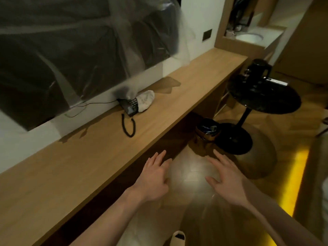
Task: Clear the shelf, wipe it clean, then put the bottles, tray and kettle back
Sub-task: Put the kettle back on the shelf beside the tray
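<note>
A long wooden shelf (pixel 99 151) runs diagonally under a plastic-covered TV. On it lies a white cloth (pixel 145 100), bunched up against a black desk phone (pixel 130 107). The black kettle (pixel 259 70) stands on a round black side table (pixel 276 102) to the right, off the shelf. My left hand (pixel 154 178) hovers with straight fingers just past the shelf's front edge, holding nothing. My right hand (pixel 226 180) is spread flat over the floor, also holding nothing. No bottles or tray can be made out.
The phone's coiled cord (pixel 128 126) loops on the shelf. A small bin (pixel 206 131) sits on the floor under the shelf beside the table's base (pixel 234 139). A washbasin (pixel 248 37) lies at the far right end. A slipper (pixel 177 238) shows at the bottom.
</note>
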